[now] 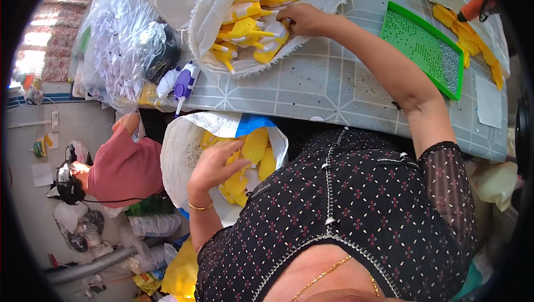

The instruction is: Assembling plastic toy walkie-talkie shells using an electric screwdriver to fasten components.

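Yellow parts (245, 27) meet the right hand (295, 19) at twelve o'clock, fingers bent; whether clamped, I can't tell. Gripping one body, not thin stems, should avoid snags. Around them opens a sack (204, 29). At eight, the left hand (218, 164), fingers apart, hovers over a bag (177, 154) of yellow pieces (256, 145).

- Yellow with white tips on the plastic parts (245, 29) in the upper sack (208, 26)
- White with blue print on that sack
- Plain yellow on the pieces (255, 147) in the lower sack (179, 149), itself white with blue
- Grey with white geometric lines on the tablecloth (311, 93)
- Bright green on the tray (403, 40)
- Purple and white on the small device (186, 82)
- Black with white flecks and reddish flowers on the dress (295, 207)
- Dusky pink on the co-worker's top (125, 168)
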A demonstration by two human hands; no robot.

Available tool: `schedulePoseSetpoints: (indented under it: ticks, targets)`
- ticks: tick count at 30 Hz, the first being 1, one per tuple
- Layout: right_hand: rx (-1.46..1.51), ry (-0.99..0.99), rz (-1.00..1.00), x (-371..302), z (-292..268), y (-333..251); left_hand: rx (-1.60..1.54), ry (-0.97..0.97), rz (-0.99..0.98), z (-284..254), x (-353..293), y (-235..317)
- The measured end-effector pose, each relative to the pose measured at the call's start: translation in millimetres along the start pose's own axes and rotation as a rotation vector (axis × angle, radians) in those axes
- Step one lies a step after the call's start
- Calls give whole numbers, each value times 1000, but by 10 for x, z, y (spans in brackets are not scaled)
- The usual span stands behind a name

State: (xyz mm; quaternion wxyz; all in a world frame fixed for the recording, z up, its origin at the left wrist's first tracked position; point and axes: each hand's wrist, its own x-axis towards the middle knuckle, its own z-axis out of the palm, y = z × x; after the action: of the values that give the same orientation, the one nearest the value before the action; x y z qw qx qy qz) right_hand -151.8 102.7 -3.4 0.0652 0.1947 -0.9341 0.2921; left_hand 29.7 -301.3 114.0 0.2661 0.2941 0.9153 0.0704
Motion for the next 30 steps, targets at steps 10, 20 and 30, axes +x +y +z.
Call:
schedulePoseSetpoints:
  ticks: [10,20,30]
  targets:
    - [-6,114,-260,-725,-746,-495,-59,839,499,-534,1540,879]
    - [-32,582,-190,-2208,-1356,-1328,-841,419,652,-75,2321,1588]
    - [-152,1020,635,-4289,-2139,733,-1907,-263,378,195,2414,1934]
